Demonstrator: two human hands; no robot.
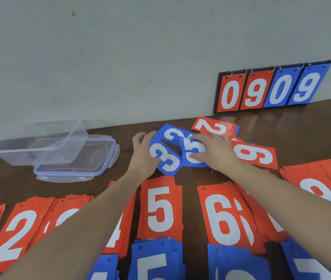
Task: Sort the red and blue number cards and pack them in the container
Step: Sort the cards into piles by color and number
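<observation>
Several blue number cards lie in a loose heap at the table's middle. My left hand [143, 153] grips the left edge of a blue 3 card [165, 158]. My right hand [216, 151] presses flat, fingers straight, on another blue card [193, 150] beside it. Red cards marked 2 [214, 127] and 9 [255, 156] lie just right of the heap. Sorted red stacks run along the near side: a 2 [17, 233], a 5 [160, 209], a 6 [221, 217]. Blue stacks [154, 261] sit in front of them. The clear plastic container [39, 146] stands at the left.
The container rests tilted on its clear lid [92, 164] with blue clips. A flip scoreboard [269, 87] reading 0909 leans against the grey wall at the back right. More red cards [322, 184] pile up at the right edge.
</observation>
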